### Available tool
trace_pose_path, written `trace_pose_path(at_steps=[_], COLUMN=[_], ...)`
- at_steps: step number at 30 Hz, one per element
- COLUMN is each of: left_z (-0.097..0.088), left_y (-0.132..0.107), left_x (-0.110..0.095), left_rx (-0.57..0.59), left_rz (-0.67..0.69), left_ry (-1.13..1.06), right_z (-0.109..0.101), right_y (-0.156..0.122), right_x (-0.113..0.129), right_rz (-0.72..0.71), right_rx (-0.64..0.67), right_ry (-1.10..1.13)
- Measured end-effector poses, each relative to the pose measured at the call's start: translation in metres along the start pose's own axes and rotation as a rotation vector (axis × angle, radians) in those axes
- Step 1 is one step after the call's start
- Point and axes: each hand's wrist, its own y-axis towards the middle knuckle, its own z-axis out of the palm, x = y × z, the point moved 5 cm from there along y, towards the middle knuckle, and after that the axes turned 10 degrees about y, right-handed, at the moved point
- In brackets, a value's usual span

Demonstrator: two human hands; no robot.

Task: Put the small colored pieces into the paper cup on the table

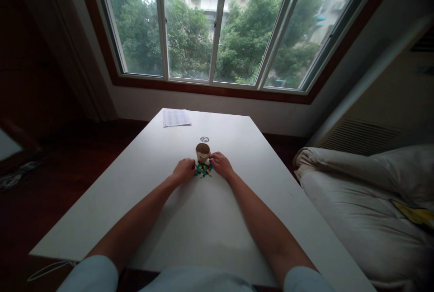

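Note:
A brown paper-like cup point(203, 153) stands upright on the white table, its open top facing me. Just in front of it lies a loose heap of small green, blue and yellow pieces point(203, 170), too tiny to make out in kind. At the heap's left edge is my left hand point(185, 170), its fingers curled in; whatever they hold is hidden. My right hand point(221, 164) is to the right of the cup and heap, thumb and forefinger drawn together close to the cup's side. Any small piece between those fingertips is too small to see.
Behind the cup, a small round dark-rimmed item point(204, 139) lies flat on the white table point(200, 228). Sheets of printed paper point(176, 118) rest at the far left corner. A pale couch point(352, 201) borders the right side; a window is beyond.

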Motion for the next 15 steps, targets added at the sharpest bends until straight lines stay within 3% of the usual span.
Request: trace_pose_path(at_steps=[15], left_z=[-0.0015], left_y=[0.0021], left_x=[0.0027], left_rx=[-0.011], left_rz=[0.023], left_ry=[-0.039], right_z=[0.0004], right_y=[-0.0001], right_x=[-0.0014], right_rz=[0.012], right_rx=[0.002], right_ry=[0.007])
